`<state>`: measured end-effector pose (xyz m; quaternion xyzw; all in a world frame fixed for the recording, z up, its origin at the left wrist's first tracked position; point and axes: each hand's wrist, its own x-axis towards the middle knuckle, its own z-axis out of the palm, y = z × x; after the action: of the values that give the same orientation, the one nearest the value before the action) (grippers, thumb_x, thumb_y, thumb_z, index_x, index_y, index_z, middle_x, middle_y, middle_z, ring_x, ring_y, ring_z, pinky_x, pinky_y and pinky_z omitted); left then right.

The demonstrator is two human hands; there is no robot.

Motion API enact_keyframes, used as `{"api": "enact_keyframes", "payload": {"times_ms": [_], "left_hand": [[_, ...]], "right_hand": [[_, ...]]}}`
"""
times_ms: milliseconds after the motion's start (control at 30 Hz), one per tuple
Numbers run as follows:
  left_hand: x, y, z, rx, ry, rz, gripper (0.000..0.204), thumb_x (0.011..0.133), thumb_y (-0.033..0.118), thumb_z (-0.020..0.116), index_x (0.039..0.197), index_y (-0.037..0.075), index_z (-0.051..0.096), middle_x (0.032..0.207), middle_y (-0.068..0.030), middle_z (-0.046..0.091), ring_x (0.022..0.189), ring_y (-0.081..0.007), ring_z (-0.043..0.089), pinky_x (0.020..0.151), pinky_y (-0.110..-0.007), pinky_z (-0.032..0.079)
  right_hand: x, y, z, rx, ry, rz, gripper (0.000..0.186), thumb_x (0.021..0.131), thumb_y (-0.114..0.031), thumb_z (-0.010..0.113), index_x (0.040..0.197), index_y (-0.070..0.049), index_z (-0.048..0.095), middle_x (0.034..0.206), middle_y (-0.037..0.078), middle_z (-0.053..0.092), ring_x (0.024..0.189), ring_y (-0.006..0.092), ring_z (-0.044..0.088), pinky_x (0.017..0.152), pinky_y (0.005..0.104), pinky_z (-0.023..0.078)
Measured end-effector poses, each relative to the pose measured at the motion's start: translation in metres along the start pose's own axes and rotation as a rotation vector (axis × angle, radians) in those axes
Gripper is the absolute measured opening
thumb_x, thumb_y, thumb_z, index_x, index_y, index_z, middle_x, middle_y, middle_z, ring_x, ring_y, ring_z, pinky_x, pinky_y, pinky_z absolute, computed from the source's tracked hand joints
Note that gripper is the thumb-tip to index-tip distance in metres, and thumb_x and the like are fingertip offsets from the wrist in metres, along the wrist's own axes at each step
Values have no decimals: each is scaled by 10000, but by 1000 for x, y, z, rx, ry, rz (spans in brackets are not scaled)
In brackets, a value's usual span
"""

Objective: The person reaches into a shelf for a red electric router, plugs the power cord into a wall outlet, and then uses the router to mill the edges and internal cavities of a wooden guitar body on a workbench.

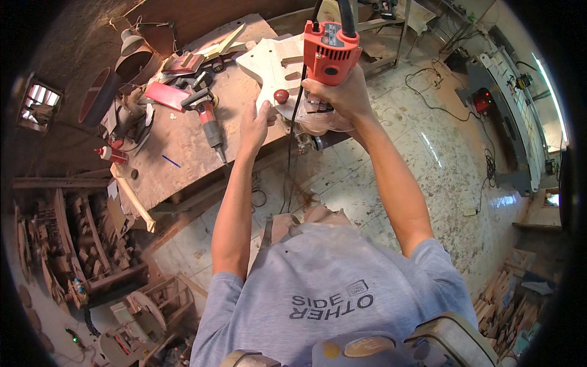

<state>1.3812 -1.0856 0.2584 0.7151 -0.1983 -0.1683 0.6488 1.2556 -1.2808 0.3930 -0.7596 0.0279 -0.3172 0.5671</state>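
My right hand [345,95] grips a red hand router [330,55] by its lower body, which sits over a clear base at the bench's front edge. A red knob [281,96] sticks up from the router base. My left hand [257,122] is closed on the near edge of a pale guitar-shaped wooden body [260,61], just left of the knob. The body lies on the workbench [192,153], partly hidden under the router. A black cord runs down past the router toward the floor.
A red-and-black power tool [208,119], a pink block [165,96], a glue bottle [111,155] and a pale wooden neck [134,199] lie on the bench. Wood scraps [82,238] are stacked at left. A long machine [507,110] and cables stand on the right.
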Motion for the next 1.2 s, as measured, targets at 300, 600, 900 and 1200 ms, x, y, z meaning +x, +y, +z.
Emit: {"api": "enact_keyframes", "payload": {"times_ms": [300, 600, 900, 1200], "left_hand": [[32, 41, -24, 397, -359, 536, 456, 991, 293, 722, 1388, 76, 669, 1403, -174, 685, 1498, -400, 466, 1284, -536, 265], [87, 46, -12, 558, -646, 650, 405, 897, 162, 727, 1300, 132, 699, 1300, -146, 738, 1453, -341, 526, 1307, -559, 220], [101, 46, -4, 504, -780, 719, 434, 897, 124, 706, 1330, 151, 691, 1335, -143, 726, 1470, -302, 514, 1316, -551, 204], [100, 46, 0, 463, -771, 721, 439, 918, 150, 727, 1355, 139, 682, 1365, -149, 706, 1472, -292, 512, 1280, -526, 270]], "right_hand": [[-3, -11, 9, 22, 51, 117, 432, 751, -169, 911, 1095, -32, 689, 980, 3, 718, 857, 94, 666, 751, 291, 563], [-19, -13, 23, -129, 279, 147, 366, 744, -184, 897, 1012, -30, 702, 907, 12, 722, 777, 102, 675, 694, 309, 564], [-38, -21, 46, -202, 467, 169, 358, 759, -187, 909, 1007, -27, 705, 890, 19, 729, 757, 112, 682, 695, 306, 567], [-35, -17, 34, -272, 420, 152, 356, 780, -169, 885, 1039, -3, 704, 936, 38, 737, 735, 118, 702, 666, 304, 587]]}}
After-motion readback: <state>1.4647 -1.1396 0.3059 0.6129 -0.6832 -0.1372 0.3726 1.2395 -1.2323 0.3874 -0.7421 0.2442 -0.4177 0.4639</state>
